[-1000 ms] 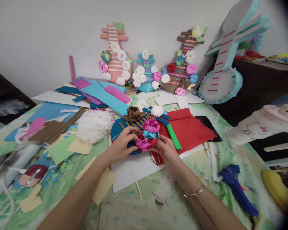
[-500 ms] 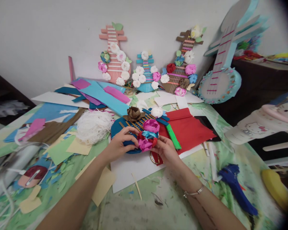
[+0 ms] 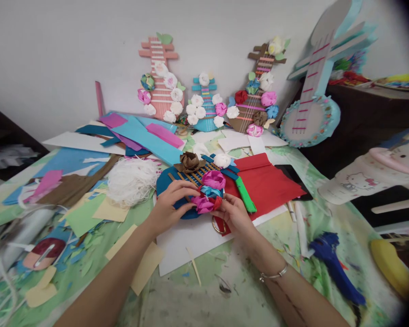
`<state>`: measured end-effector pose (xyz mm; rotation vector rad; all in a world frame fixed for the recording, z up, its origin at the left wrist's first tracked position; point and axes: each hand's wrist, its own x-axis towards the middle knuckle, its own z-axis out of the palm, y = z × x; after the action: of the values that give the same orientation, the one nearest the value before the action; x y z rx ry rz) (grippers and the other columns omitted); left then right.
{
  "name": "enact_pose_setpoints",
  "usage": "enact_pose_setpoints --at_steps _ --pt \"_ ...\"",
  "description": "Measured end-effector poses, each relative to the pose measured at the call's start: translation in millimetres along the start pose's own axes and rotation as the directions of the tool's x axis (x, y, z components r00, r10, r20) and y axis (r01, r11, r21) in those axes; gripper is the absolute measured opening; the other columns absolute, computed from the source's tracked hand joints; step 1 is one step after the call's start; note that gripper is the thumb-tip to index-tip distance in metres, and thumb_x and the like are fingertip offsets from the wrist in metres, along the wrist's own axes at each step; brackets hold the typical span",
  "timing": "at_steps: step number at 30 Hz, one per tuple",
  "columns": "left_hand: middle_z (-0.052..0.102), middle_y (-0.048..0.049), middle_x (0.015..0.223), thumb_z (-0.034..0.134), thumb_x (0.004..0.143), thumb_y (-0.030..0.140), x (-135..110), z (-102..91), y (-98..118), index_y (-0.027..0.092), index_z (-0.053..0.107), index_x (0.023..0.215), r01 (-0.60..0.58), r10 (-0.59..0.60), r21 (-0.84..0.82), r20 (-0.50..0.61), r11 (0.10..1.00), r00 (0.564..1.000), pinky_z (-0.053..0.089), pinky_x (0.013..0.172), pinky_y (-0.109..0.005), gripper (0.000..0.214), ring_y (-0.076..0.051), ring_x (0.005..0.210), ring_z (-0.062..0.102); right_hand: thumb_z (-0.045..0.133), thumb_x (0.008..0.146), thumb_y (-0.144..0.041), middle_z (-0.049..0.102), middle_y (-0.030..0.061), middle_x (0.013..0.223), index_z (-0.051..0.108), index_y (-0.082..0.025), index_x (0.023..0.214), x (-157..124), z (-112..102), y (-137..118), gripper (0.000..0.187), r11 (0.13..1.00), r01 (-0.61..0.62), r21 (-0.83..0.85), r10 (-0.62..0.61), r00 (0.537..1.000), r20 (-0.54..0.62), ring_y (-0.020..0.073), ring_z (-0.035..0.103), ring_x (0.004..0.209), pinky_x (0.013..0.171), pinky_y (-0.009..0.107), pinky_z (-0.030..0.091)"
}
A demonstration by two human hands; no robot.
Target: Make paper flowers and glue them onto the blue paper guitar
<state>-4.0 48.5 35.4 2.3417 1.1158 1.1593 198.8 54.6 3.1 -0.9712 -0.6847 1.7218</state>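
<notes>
A small blue lute-shaped craft piece [image 3: 168,178] lies on white paper in front of me, with brown strips and strings across its face. Paper flowers sit on it: a brown one [image 3: 190,162], a white one [image 3: 222,160], a magenta one [image 3: 213,179] and a blue one [image 3: 211,191]. At the near edge is a pink paper flower [image 3: 203,204]; my left hand [image 3: 173,203] has curved fingers gripping its left side. From the right, my right hand [image 3: 234,212] pinches a red paper flower [image 3: 217,203] beside it. Those fingertips are partly hidden.
Red crepe paper [image 3: 267,181] and a green utility knife [image 3: 246,195] lie to the right, near gold-handled scissors [image 3: 219,225]. Further right are a blue glue gun [image 3: 336,265] and a cup [image 3: 349,179]. White string [image 3: 133,180] lies left. Decorated lutes [image 3: 206,113] lean against the wall.
The view has shifted very slightly. Both hands stay at the pink and red flowers, with only a tiny shift of the fingers.
</notes>
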Motion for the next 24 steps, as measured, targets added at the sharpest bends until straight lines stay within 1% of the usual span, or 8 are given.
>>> enact_pose_setpoints --at_steps 2,4,8,11,14,17,20,24 --pt "0.065 -0.0064 0.108 0.053 0.089 0.017 -0.5 1.7 0.2 0.024 0.067 0.100 -0.077 0.076 0.043 0.020 0.996 0.997 0.044 0.094 -0.038 0.019 -0.019 0.103 0.055 0.083 0.054 -0.028 0.070 0.0031 0.078 0.062 -0.016 0.076 -0.1 0.4 -0.1 0.032 1.000 -0.002 -0.009 0.002 1.000 0.003 0.0162 0.068 0.066 0.061 0.029 0.060" --pt "0.066 -0.0058 0.109 0.049 0.090 0.014 -1.2 3.7 0.3 0.026 0.069 0.100 -0.119 0.116 0.083 0.041 0.989 0.992 0.043 0.095 -0.039 0.024 -0.020 0.104 0.054 0.082 0.055 -0.028 0.069 0.0022 0.078 0.062 -0.016 0.076 -0.7 1.3 -0.6 0.031 1.000 -0.001 -0.028 0.001 1.000 0.004 0.0154 0.068 0.066 0.062 0.028 0.060" --pt "0.066 -0.0061 0.112 0.048 0.090 0.014 -3.1 6.2 1.4 0.026 0.070 0.101 -0.133 0.123 0.165 0.072 0.977 0.990 0.043 0.096 -0.043 0.027 -0.022 0.107 0.050 0.081 0.057 -0.031 0.069 0.0014 0.081 0.063 -0.016 0.078 -2.0 2.8 0.0 0.032 0.997 0.029 -0.072 -0.029 1.000 0.009 0.0144 0.067 0.068 0.064 0.027 0.060" --pt "0.066 -0.0067 0.109 0.052 0.088 0.014 -4.4 7.0 2.4 0.025 0.070 0.098 -0.161 0.151 0.222 0.063 0.962 0.987 0.042 0.096 -0.043 0.023 -0.023 0.106 0.049 0.079 0.059 -0.034 0.067 0.0000 0.075 0.062 -0.017 0.079 -2.9 4.2 2.3 0.032 0.991 0.072 -0.111 -0.069 0.997 0.027 0.0137 0.066 0.064 0.061 0.027 0.059" --pt "0.067 -0.0069 0.105 0.052 0.088 0.013 -5.4 7.0 2.6 0.023 0.069 0.098 -0.164 0.158 0.244 0.045 0.956 0.986 0.043 0.093 -0.041 0.023 -0.022 0.103 0.049 0.076 0.062 -0.039 0.065 -0.0015 0.069 0.059 -0.019 0.078 -5.3 6.8 4.0 0.031 0.979 0.126 -0.163 -0.121 0.992 0.040 0.0138 0.065 0.061 0.057 0.026 0.057" --pt "0.069 -0.0056 0.103 0.050 0.089 0.013 -6.1 6.0 2.3 0.023 0.068 0.103 -0.183 0.172 0.261 0.066 0.948 0.983 0.043 0.090 -0.039 0.024 -0.021 0.100 0.049 0.071 0.067 -0.042 0.064 -0.0005 0.070 0.056 -0.021 0.078 -8.6 9.4 4.4 0.028 0.954 0.191 -0.232 -0.182 0.981 0.059 0.0150 0.064 0.063 0.057 0.027 0.055" --pt "0.070 -0.0049 0.099 0.052 0.089 0.013 -6.4 5.1 2.3 0.023 0.068 0.100 -0.244 0.231 0.318 0.079 0.916 0.970 0.043 0.088 -0.039 0.022 -0.021 0.097 0.049 0.067 0.070 -0.041 0.063 0.0008 0.072 0.056 -0.020 0.079 -11.0 9.7 5.2 0.025 0.905 0.258 -0.339 -0.251 0.966 0.064 0.0155 0.063 0.068 0.060 0.026 0.054" --pt "0.069 -0.0072 0.093 0.057 0.087 0.017 -5.6 5.7 3.7 0.020 0.069 0.097 -0.252 0.266 0.373 0.014 0.893 0.964 0.044 0.085 -0.039 0.016 -0.022 0.094 0.049 0.061 0.076 -0.039 0.060 0.0006 0.073 0.056 -0.019 0.085 -12.7 7.5 8.3 0.022 0.845 0.311 -0.434 -0.307 0.948 0.082 0.0148 0.061 0.068 0.062 0.026 0.054"
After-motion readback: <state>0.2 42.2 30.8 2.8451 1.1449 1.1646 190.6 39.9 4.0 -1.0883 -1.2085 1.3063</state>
